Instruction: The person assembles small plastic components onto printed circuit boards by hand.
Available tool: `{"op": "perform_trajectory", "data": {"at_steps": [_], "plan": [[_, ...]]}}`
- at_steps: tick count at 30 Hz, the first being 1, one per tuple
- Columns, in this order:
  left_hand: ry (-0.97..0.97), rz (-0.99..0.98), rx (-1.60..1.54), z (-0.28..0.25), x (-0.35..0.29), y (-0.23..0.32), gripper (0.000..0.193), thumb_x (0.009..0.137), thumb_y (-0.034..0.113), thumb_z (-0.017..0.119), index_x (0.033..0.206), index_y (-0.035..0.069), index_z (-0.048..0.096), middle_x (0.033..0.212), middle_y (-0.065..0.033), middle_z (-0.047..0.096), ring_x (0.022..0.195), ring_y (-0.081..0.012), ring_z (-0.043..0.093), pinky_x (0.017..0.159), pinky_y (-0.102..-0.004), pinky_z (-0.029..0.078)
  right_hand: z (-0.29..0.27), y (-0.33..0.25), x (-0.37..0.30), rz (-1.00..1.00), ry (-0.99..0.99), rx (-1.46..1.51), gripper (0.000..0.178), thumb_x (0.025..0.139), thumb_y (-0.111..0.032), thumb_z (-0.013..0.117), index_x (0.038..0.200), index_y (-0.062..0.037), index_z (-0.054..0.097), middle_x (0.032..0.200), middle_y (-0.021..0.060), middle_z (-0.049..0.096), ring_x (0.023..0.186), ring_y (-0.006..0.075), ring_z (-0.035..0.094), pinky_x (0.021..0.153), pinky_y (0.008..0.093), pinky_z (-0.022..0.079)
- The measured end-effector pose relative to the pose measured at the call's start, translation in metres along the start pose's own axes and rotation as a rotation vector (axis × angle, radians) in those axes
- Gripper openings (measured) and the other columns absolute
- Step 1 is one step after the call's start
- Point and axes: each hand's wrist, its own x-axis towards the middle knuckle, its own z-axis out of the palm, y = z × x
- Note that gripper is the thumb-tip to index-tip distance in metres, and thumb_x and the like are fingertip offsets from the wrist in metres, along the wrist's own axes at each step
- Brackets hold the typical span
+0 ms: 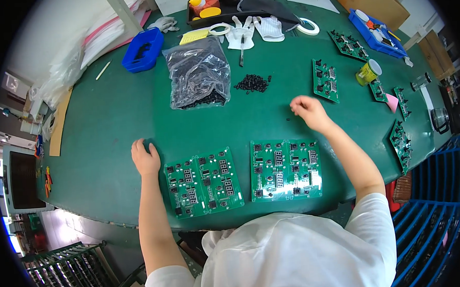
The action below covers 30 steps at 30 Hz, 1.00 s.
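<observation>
My left hand (146, 158) lies on the green table just left of a circuit board panel (203, 183), its fingers stretched out and nothing in them. Two digit displays sit on each half of that panel. A second green panel (285, 170) lies to its right, with a glossy shine on its lower part. Above that panel's right corner is my right hand (311, 113), fingers curled and pinched together; whether something small is between them is hidden. One tiny black cap (288, 119) lies by those fingers. Farther back sits a pile of similar black caps (253, 83).
A clear plastic bag (198, 73) of black parts lies beside the pile. A blue tray (143, 50) stands back left. White gloves (240, 32) and a pen (242, 50) lie behind. More boards (325, 80), a yellow-green jar (368, 72) and a blue bin (377, 33) occupy the right.
</observation>
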Motion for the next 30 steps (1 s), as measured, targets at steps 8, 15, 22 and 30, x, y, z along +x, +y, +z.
{"op": "perform_trajectory", "data": {"at_steps": [8,15,22,30], "plan": [[0.075,-0.048,-0.124,-0.004,-0.007,0.002,0.024,0.079,0.013,0.059,0.100,0.001,0.056,0.111,-0.0190,0.052,0.103,-0.0350,0.050,0.088,-0.0421,0.041,0.035,-0.026,-0.065,-0.147,-0.033,-0.411,0.012,0.081,-0.012,0.058,0.086,-0.0038,0.064,0.083,0.0120,0.064,0.080,0.0278,0.062,0.072,0.0363,0.049],[0.148,0.048,-0.402,-0.047,-0.022,0.046,0.016,0.081,0.008,0.058,0.095,0.002,0.057,0.109,-0.0167,0.053,0.103,-0.0318,0.051,0.089,-0.0382,0.041,0.052,-0.020,-0.064,-0.355,-0.079,-0.634,0.008,0.078,-0.011,0.057,0.079,-0.0059,0.063,0.079,0.0092,0.063,0.079,0.0283,0.059,0.075,0.0395,0.045],[0.149,0.004,-0.492,-0.066,-0.041,0.044,0.012,0.082,0.008,0.058,0.092,0.002,0.057,0.101,-0.0143,0.057,0.096,-0.0280,0.055,0.083,-0.0356,0.044,0.053,-0.019,-0.069,-0.376,-0.090,-0.705,0.005,0.076,-0.009,0.057,0.076,-0.0057,0.061,0.078,0.0081,0.062,0.080,0.0283,0.057,0.074,0.0391,0.044],[-0.256,0.077,-0.721,-0.034,-0.002,0.169,0.010,0.082,0.012,0.056,0.086,0.005,0.062,0.082,-0.0128,0.062,0.073,-0.0254,0.061,0.066,-0.0329,0.048,0.054,-0.019,-0.074,-0.491,0.041,-0.764,0.004,0.073,-0.009,0.059,0.070,-0.0082,0.055,0.073,0.0067,0.056,0.074,0.0265,0.053,0.076,0.0389,0.041]]}}
